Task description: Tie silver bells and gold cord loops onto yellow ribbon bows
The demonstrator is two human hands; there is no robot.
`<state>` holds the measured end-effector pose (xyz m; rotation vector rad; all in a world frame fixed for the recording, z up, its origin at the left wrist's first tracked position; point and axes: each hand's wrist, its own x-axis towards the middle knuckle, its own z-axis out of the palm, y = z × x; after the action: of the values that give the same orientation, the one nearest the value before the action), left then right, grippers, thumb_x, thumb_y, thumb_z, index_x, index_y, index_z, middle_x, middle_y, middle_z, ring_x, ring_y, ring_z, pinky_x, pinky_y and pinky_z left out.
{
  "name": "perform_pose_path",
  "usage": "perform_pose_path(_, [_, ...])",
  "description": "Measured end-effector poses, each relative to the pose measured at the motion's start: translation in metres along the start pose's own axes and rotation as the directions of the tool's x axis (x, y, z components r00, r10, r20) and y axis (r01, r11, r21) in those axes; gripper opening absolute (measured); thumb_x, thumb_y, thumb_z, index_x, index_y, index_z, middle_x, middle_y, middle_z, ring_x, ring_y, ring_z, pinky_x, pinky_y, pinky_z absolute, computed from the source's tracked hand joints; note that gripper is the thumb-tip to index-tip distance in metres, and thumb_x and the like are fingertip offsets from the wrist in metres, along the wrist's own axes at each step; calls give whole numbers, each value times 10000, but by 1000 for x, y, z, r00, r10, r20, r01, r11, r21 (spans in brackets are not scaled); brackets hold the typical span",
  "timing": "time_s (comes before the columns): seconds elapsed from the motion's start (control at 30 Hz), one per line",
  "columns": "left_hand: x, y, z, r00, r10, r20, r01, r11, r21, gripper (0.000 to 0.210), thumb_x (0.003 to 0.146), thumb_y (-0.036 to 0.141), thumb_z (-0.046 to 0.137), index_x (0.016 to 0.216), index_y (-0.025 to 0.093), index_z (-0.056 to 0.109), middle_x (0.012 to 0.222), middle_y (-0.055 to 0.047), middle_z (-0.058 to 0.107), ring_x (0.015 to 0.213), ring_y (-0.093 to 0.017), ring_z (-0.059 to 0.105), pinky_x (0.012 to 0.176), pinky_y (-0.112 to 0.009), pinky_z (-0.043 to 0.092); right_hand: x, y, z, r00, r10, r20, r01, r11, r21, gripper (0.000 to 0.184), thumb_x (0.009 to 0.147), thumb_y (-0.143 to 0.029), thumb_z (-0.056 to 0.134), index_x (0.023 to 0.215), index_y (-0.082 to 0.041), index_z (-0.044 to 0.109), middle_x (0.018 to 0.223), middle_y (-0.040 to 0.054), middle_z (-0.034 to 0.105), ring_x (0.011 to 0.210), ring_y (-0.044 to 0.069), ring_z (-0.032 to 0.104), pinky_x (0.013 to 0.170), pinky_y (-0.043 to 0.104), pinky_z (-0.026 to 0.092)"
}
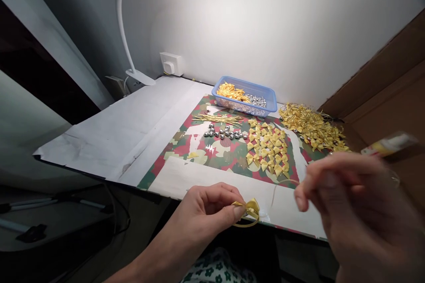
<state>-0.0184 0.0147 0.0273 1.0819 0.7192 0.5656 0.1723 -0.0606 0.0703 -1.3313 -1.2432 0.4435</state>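
My left hand (215, 208) pinches a gold ribbon bow (253, 207) between thumb and fingers, above the table's front edge. A gold cord (247, 225) loops below that bow. Raised at the right, my right hand (355, 208) is closed and smeared by motion. A thin gold cord (288, 181) runs to its fingertips, which look pinched on it. Beyond this hand shows a blurred bottle (387, 145) with a white top and yellow label; whether the hand touches it, I cannot tell.
On the camouflage-patterned mat (219, 159) lie gold bows (267, 148) in rows, silver beads (226, 133) and gold cord lengths (219, 119). Behind stands a blue basket (244, 82). A gold bow pile (314, 128) sits right, near cardboard (381, 84). A lamp (122, 22) rises left.
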Motion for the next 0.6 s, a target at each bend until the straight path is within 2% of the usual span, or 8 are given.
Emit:
perform_pose_path(0.03, [-1, 0, 0, 1000, -15, 8, 15, 1000, -13, 138, 842, 254, 765, 728, 194, 817, 848, -10, 650, 806, -155, 565, 763, -252, 431, -4, 8, -2, 996, 73, 60, -72, 997, -15, 99, 1015, -257, 561, 1009, -324, 634, 693, -52, 590, 587, 94, 590, 541, 180, 485])
perform_pose_path(0.1, [-2, 1, 1, 999, -41, 17, 42, 998, -40, 145, 852, 277, 768, 736, 198, 804, 856, 1, 642, 820, -151, 550, 768, -240, 421, -11, 20, -2, 956, 221, 191, -220, 975, -28, 124, 1011, -312, 558, 981, -294, 677, 641, -49, 565, 565, 97, 567, 521, 182, 451])
perform_pose_path(0.17, [-3, 2, 2, 996, -89, 27, 91, 993, -80, 158, 846, 306, 779, 735, 193, 790, 835, 9, 625, 800, -144, 524, 745, -228, 412, -18, 25, 1, 921, 303, 244, -306, 952, -28, 177, 1007, -364, 545, 947, -278, 688, 643, -48, 537, 551, 96, 528, 513, 199, 412])
perform_pose_path(0.33, [-2, 5, 7, 973, -219, 66, 228, 955, -191, 154, 824, 313, 800, 756, 179, 768, 766, 9, 617, 779, -147, 504, 743, -229, 414, -27, 23, 7, 930, 273, 245, -267, 962, -57, 179, 987, -376, 545, 927, -274, 678, 721, -39, 548, 585, 108, 488, 531, 230, 365])
perform_pose_path(0.4, [-1, 4, 8, 975, -216, 48, 221, 958, -183, 151, 833, 309, 795, 770, 178, 754, 781, 7, 623, 797, -154, 513, 758, -239, 418, -27, 25, 9, 913, 277, 300, -275, 960, -51, 206, 985, -413, 535, 943, -257, 663, 775, -23, 582, 638, 125, 522, 563, 240, 386])
perform_pose_path(0.5, [1, 2, 6, 986, -163, 20, 164, 979, -119, 155, 855, 311, 780, 784, 183, 728, 824, 14, 607, 822, -154, 513, 765, -242, 412, -25, 28, 14, 861, 319, 396, -315, 946, -77, 264, 991, -426, 519, 862, -220, 624, 771, -8, 581, 667, 138, 528, 581, 252, 389])
perform_pose_path(0.6, [1, 4, 2, 992, -126, 13, 127, 991, -36, 165, 884, 338, 751, 821, 190, 715, 866, 16, 598, 841, -154, 500, 775, -238, 405, -22, 27, 19, 849, 346, 399, -354, 934, -58, 298, 995, -399, 519, 774, -208, 578, 724, -17, 536, 638, 125, 476, 543, 239, 355])
